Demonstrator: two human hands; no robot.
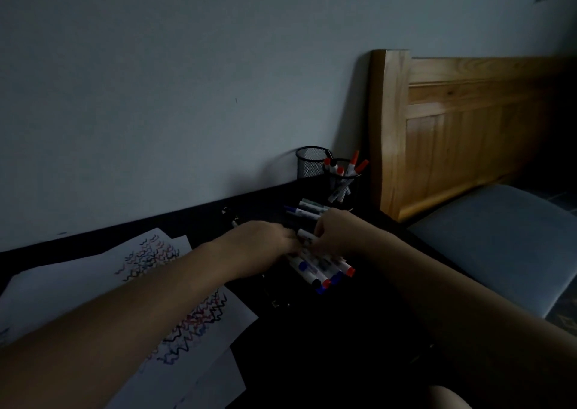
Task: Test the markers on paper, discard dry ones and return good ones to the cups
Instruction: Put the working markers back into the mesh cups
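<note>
On the dark desk lies a pile of white markers (321, 272) with red, blue and black caps. My left hand (265, 236) and my right hand (335, 230) meet just above the pile, fingers closed around a white marker (306, 236) between them. Which hand carries its weight is unclear. More markers (304, 212) lie behind my right hand. Two black mesh cups stand at the back: the left cup (309, 162) looks empty, the right cup (342, 183) holds several red-capped markers. Sheets of paper (93, 280) with coloured squiggles lie to the left.
A pale wall runs behind the desk (327, 346). A wooden bed headboard (452, 127) rises to the right. A grey chair seat (499, 243) stands beside the desk's right edge. A small dark item (229, 218) lies near the wall. The room is dim.
</note>
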